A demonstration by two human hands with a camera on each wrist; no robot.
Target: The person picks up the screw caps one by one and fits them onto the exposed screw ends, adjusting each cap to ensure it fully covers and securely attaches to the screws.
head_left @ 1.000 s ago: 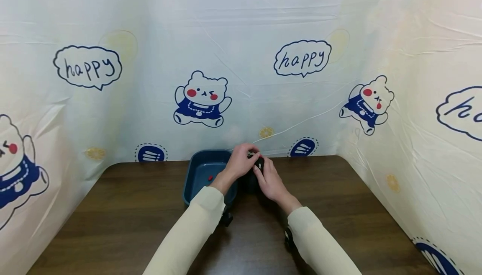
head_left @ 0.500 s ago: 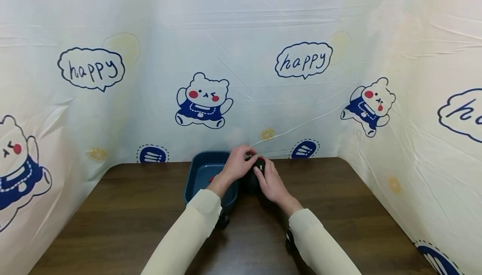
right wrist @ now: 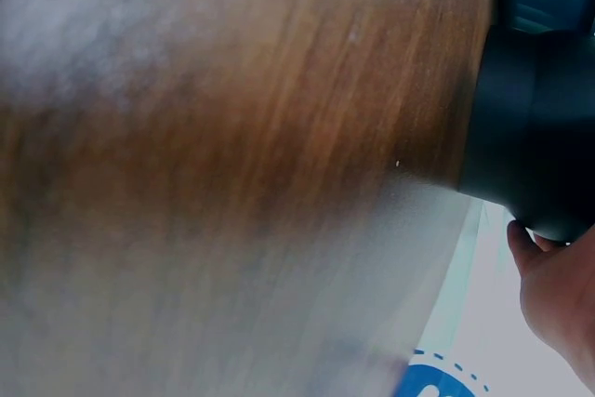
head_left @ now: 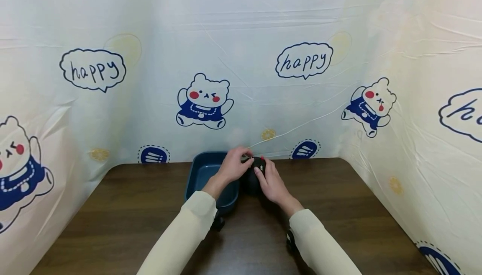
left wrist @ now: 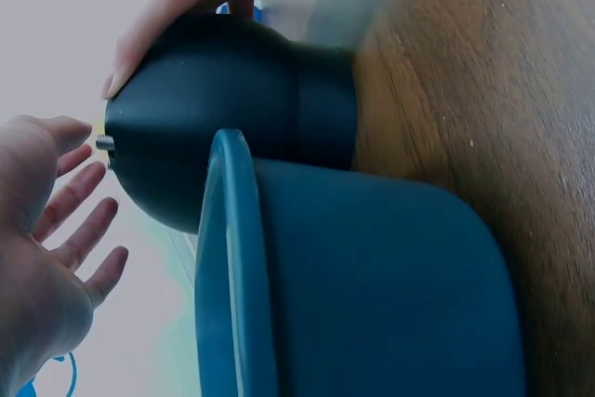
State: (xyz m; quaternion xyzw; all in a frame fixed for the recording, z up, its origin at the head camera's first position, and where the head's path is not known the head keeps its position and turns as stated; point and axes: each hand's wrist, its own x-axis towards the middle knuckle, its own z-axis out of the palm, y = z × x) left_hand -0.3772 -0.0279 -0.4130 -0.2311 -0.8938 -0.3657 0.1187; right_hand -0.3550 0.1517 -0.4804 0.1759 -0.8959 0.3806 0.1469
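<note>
A black, round-topped object (head_left: 250,181) with a narrower base stands on the table, right beside a blue tray (head_left: 191,178). My right hand (head_left: 273,185) grips its upper right side, thumb in front and fingers behind; the right wrist view shows that hand (right wrist: 562,295) at the dome. A small metal stud (left wrist: 104,142) sticks out of the top. My left hand (head_left: 232,167) reaches over the tray, its thumb and fingertips right at the stud, the other fingers spread in the left wrist view. A small red part (head_left: 262,158) shows at the top, near the right fingers.
The brown wooden table (head_left: 124,216) reaches back to a printed curtain (head_left: 241,28) with bears and "happy" bubbles. The curtain also hangs along both sides. The tray's wall (left wrist: 390,276) stands close against the black object.
My left hand has drawn slightly left and back, baring more of the black top. The red piece seen inside the tray earlier is now hidden behind my left hand. The right hand stays put.
</note>
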